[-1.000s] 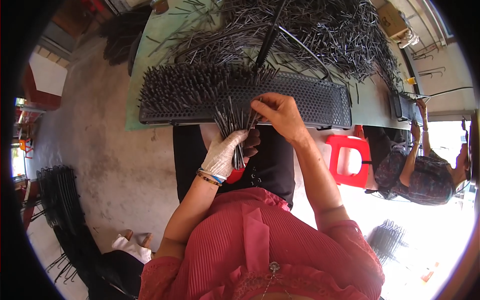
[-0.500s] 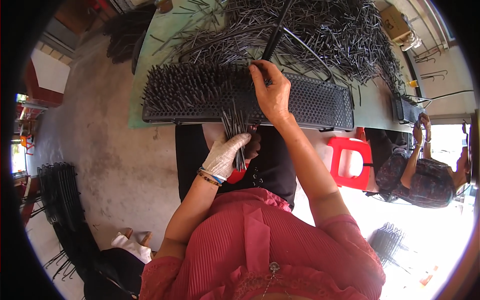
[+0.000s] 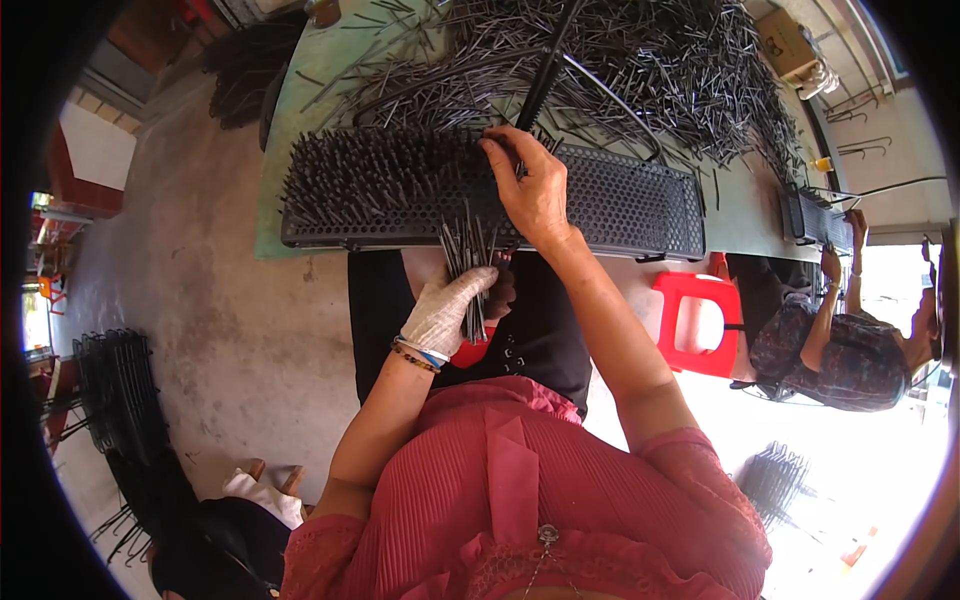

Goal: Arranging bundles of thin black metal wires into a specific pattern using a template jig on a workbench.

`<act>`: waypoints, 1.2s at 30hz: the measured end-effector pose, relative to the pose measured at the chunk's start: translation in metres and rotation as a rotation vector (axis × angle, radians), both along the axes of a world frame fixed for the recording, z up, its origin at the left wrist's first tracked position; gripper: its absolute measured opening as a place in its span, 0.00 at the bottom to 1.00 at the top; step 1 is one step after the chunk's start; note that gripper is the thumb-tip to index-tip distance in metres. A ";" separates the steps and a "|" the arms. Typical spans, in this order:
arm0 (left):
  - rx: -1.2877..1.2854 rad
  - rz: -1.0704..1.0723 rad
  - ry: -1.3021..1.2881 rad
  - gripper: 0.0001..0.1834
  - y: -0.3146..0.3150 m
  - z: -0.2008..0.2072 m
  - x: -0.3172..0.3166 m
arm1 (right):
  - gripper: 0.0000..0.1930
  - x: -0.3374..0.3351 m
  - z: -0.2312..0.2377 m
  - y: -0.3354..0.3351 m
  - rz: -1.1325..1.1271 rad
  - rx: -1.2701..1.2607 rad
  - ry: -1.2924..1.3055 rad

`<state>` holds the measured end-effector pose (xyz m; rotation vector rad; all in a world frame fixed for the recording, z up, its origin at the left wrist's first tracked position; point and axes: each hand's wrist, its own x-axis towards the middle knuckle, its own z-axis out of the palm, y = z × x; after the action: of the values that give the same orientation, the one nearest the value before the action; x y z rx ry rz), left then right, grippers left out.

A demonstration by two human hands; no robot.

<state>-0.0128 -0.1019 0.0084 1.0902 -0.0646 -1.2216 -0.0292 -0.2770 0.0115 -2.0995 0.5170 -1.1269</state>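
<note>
My left hand (image 3: pixel 448 312), in a white glove, is shut on a bundle of thin black rods (image 3: pixel 467 252) held upright below the table edge. My right hand (image 3: pixel 530 185) reaches over a long black perforated tray (image 3: pixel 620 205) and pinches a single black rod at the tray's middle. The left half of the tray (image 3: pixel 370 180) is filled with rods standing in its holes. The right half shows bare holes.
A big heap of loose black rods (image 3: pixel 640 70) covers the green table (image 3: pixel 290 150) behind the tray. A red plastic stool (image 3: pixel 700 320) stands at the right. Another person (image 3: pixel 830 340) works at a second tray (image 3: pixel 815 220) far right. Stacked black racks (image 3: pixel 120 400) lie on the concrete floor.
My right hand has gone from the bundle at my left hand up onto the tray with one rod. The left hand and its bundle stay put.
</note>
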 end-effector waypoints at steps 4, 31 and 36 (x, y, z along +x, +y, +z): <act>0.010 -0.003 -0.006 0.13 0.000 0.001 0.001 | 0.09 -0.002 0.001 -0.001 0.023 -0.189 0.034; 0.000 -0.024 -0.038 0.13 0.002 0.000 0.003 | 0.12 0.006 0.005 -0.006 0.258 -0.412 0.162; -0.015 -0.016 -0.002 0.12 0.004 -0.004 0.002 | 0.12 -0.003 0.009 -0.005 0.171 -0.353 0.082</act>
<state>-0.0110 -0.0974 0.0047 1.0794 -0.0842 -1.2326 -0.0320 -0.2815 0.0201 -2.4472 0.1779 -1.0986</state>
